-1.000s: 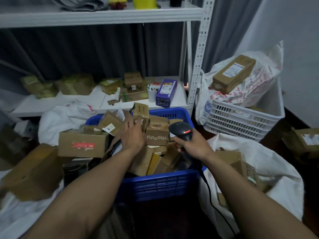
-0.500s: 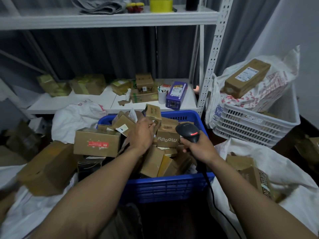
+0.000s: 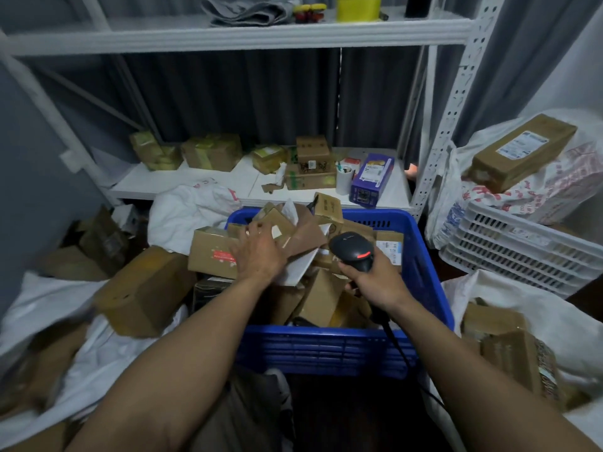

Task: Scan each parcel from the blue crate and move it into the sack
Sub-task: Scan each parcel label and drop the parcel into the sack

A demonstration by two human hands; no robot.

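The blue crate point(image 3: 326, 352) stands in front of me, heaped with brown cardboard parcels point(image 3: 321, 296). My left hand point(image 3: 257, 254) reaches over the left side of the heap. Its fingers curl round a flat brown parcel point(image 3: 305, 238) with a white underside, tilted up above the others. Over the crate's right side, my right hand point(image 3: 375, 283) grips a black barcode scanner point(image 3: 350, 251), whose cable trails down past the crate. To the right lies an open white sack point(image 3: 528, 301) with several boxes inside.
Left of the crate, a large box point(image 3: 143, 290) lies on more white sacking point(image 3: 42, 308). A box with a red label point(image 3: 212, 252) rests on the crate's left rim. At the right stands a white slatted crate point(image 3: 522, 252). The white shelf point(image 3: 202, 182) behind holds boxes and a purple carton point(image 3: 372, 177).
My left hand moved left across the heap and lifted the flat brown parcel, which now covers the printed box it touched before. My right hand keeps the scanner in place.
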